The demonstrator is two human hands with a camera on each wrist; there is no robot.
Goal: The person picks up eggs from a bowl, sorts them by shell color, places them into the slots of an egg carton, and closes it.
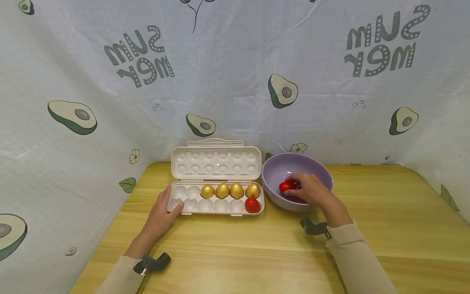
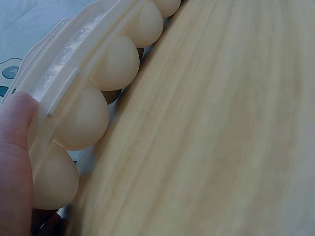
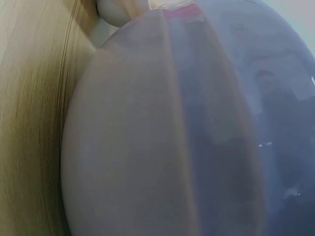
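A cream plastic egg carton (image 1: 216, 213) lies with its lid raised at the back of the table. Several gold eggs (image 1: 222, 191) fill the right part of its back row, and one red egg (image 1: 252, 205) sits at the front row's right end. My left hand (image 1: 161, 212) holds the carton's left end, its thumb over the front rim (image 2: 64, 93). Inside the purple bowl (image 1: 269, 179), my right hand (image 1: 308, 188) pinches another red egg (image 1: 286, 187) between thumb and fingers. More red shows below that hand, mostly hidden. The right wrist view shows mainly the bowl's side (image 3: 128, 142).
The bowl stands just right of the carton on a wooden table (image 1: 235, 253). A white cloth (image 1: 227, 98) printed with avocados hangs behind the table and along its sides. Each wrist wears a dark camera mount (image 1: 152, 263).
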